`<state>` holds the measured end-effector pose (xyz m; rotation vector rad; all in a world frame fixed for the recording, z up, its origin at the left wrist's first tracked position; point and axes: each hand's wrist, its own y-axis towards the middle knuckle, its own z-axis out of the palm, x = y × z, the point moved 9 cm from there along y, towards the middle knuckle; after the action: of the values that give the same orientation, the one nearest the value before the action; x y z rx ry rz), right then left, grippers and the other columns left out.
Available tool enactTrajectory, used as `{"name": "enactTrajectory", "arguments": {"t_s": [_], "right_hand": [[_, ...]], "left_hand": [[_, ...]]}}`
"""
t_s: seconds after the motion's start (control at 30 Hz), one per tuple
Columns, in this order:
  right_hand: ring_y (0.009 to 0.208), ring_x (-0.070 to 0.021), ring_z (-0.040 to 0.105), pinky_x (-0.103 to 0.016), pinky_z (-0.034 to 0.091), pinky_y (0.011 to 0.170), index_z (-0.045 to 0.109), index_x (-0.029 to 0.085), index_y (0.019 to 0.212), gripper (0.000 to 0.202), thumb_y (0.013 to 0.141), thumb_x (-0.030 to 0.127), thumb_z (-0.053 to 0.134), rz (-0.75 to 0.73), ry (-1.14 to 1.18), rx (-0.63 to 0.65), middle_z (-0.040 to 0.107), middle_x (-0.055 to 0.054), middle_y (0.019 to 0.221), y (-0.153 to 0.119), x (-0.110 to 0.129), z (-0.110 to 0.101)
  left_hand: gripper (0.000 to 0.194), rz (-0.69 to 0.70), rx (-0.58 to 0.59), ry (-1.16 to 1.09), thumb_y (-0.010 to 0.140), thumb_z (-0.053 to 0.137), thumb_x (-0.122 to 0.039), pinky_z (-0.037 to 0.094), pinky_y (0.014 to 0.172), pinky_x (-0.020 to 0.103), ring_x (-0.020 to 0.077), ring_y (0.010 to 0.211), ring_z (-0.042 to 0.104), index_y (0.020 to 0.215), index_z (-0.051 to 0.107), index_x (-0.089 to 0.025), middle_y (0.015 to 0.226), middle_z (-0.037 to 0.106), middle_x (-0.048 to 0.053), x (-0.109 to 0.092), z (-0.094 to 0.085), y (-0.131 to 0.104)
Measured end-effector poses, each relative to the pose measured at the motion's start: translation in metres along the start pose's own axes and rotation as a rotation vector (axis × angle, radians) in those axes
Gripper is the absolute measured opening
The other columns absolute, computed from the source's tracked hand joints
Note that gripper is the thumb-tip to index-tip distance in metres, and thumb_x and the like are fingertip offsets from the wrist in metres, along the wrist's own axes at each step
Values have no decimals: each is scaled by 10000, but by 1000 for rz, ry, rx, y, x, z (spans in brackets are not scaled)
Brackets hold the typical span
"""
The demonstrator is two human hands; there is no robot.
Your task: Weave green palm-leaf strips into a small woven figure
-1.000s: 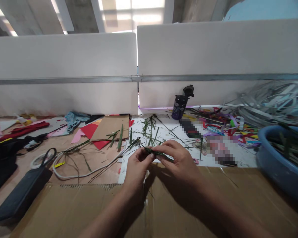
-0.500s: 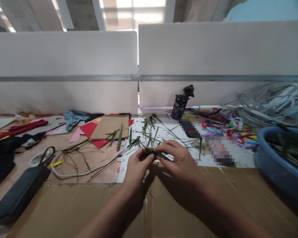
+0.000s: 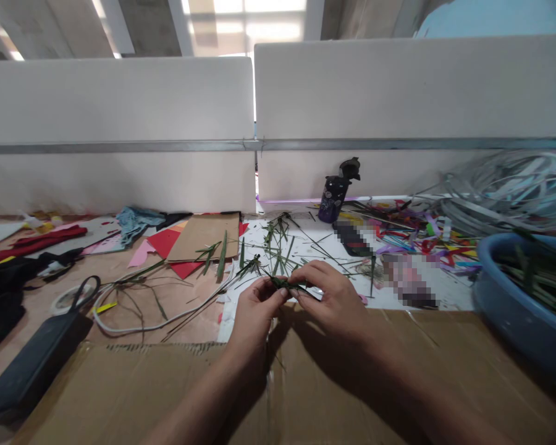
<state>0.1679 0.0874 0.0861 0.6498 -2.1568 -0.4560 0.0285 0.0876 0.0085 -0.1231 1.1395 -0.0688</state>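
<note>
Between my two hands is a small bunch of green grass blades, mostly covered by my fingers. My left hand pinches its left part between thumb and fingers. From the other side, my right hand grips the blades, its thumb and forefinger close to the left thumb. Thin ends stick out past the fingertips. Just beyond the hands, loose grass pieces lie scattered on a white sheet. Under my forearms is a flat cardboard piece.
A blue basin with long green leaves stands at the right. Behind are a dark bottle with its lid up, colourful strips and coiled clear tubing. A black case, white cable and brown card lie leftward.
The hands stay almost in the same place with the grass blades between them, the fingers shifting only slightly. The whole view has moved a little.
</note>
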Motion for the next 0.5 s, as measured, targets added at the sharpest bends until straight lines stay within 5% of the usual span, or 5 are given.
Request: {"name": "enactTrajectory", "arguments": {"t_s": [0.5], "right_hand": [[893,-252,632,-409,488,818,733,268,871,170,908,110,683,-58,-43,-43,702,-47,908,-2,13,0]], "left_hand": [[279,-20,-45,-35,717,939,-313,525,691,262,192,805,702,952,809,-238,954,791,77,0,0,-10]]}}
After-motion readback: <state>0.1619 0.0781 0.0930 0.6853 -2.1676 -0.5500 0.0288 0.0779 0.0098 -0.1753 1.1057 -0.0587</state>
